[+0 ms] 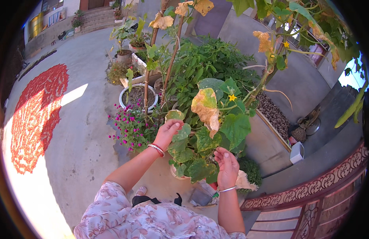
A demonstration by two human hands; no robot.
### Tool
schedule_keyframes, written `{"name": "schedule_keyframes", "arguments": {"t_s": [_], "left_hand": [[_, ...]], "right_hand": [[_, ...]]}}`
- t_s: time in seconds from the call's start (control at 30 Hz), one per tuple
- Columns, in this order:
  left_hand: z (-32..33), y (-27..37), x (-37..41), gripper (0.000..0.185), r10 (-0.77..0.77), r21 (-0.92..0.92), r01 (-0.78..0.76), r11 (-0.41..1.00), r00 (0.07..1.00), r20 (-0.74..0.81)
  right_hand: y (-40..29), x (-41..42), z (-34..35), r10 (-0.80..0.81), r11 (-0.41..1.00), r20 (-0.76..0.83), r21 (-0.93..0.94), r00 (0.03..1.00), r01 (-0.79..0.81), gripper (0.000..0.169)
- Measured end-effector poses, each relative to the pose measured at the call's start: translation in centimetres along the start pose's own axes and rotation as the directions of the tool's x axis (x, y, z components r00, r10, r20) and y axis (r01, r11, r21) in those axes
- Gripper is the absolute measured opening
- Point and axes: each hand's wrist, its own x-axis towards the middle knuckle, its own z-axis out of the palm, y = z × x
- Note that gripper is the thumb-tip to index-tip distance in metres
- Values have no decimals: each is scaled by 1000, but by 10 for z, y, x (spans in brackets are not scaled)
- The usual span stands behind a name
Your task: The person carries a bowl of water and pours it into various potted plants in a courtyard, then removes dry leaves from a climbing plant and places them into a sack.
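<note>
In front of me grows a cucumber plant with mottled green leaves [202,170] and a yellow flower [232,97]. A large withered leaf [206,109], yellow on top and brown below, hangs above and between my hands. My left hand [169,133], with a red and a silver bangle at its wrist, is at a small yellowing leaf [174,115]; whether the bent fingers grip it is unclear. My right hand [227,165], wearing a silver bangle, has curled fingertips beside the lower edge of a broad green leaf [235,128]. Any hold there cannot be made out.
Wooden stakes [171,64] rise behind the leaves. Purple globe flowers [129,124] and a round white-rimmed pot [138,85] stand to the left. Red produce [41,113] is spread on the concrete. A long cucumber [350,109] hangs at right, above an ornate metal gate [310,191].
</note>
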Motion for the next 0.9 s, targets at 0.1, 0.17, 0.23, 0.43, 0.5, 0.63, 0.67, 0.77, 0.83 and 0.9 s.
{"name": "schedule_keyframes", "arguments": {"t_s": [0.1, 0.17, 0.23, 0.43, 0.5, 0.63, 0.67, 0.77, 0.83, 0.9], "left_hand": [[-4, 18, 41, 28, 177, 49, -181, 982, 981, 74], [0, 25, 67, 34, 221, 13, -225, 974, 965, 138], [-1, 25, 95, 38, 87, -55, -78, 995, 979, 182], [13, 25, 125, 45, -50, -298, 315, 901, 758, 651], [10, 26, 127, 46, -33, -325, 367, 872, 705, 709], [5, 20, 129, 45, -18, -332, 435, 837, 628, 778], [4, 20, 127, 46, -28, -337, 471, 815, 614, 789], [4, 17, 117, 48, -14, -343, 450, 824, 621, 783], [1, 15, 114, 49, -56, -291, 447, 846, 617, 785], [-1, 8, 112, 49, -115, -207, 452, 868, 587, 801]], "right_hand": [[19, 28, 29, -79, 997, -57, -27, 995, 78, 32], [31, 43, 35, -121, 992, -133, 7, 984, 123, 36], [31, 55, 50, -119, 991, -176, 38, 977, 127, 38], [26, 89, 50, 15, 960, -83, 281, 996, 9, 42], [18, 96, 57, 96, 954, -53, 289, 994, -77, 41], [16, 101, 61, 153, 962, -57, 239, 987, -136, 31], [20, 104, 59, 129, 971, -72, 210, 989, -111, 29], [27, 104, 68, 106, 969, -152, 236, 983, -68, 24], [35, 103, 70, 96, 976, -154, 210, 983, -63, 23], [46, 106, 66, 41, 983, -208, 183, 977, -2, 20]]}}
